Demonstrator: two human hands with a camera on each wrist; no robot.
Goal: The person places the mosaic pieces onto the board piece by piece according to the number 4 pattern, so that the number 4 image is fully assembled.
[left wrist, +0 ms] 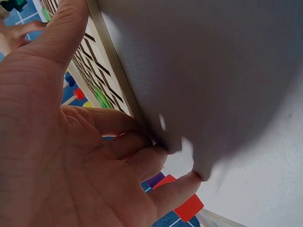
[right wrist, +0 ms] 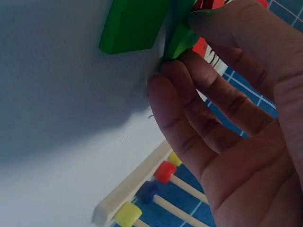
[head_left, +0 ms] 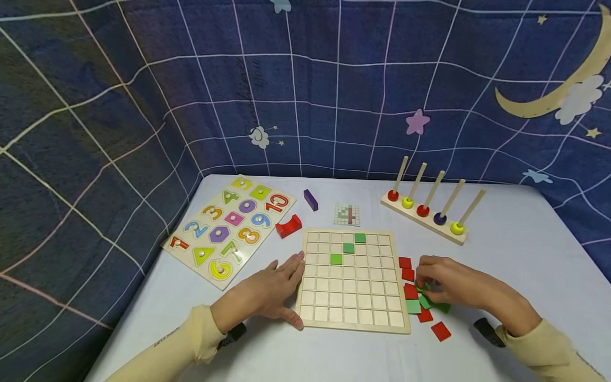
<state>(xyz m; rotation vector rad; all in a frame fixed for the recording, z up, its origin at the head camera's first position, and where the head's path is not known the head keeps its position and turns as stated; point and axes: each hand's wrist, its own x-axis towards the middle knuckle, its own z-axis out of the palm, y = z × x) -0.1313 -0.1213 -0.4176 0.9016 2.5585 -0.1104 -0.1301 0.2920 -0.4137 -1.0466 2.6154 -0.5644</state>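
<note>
Left hand (head_left: 267, 294) lay spread, fingers flat against grid board (head_left: 353, 313) left edge. Right hand (head_left: 453, 286) pinched green tile (right wrist: 182, 40) just right of board.

The white worktop (head_left: 515, 254) holds a grid board (head_left: 352, 281), a number puzzle (head_left: 229, 228), a peg rack (head_left: 425, 215), and red and green tiles (head_left: 420, 302).
</note>
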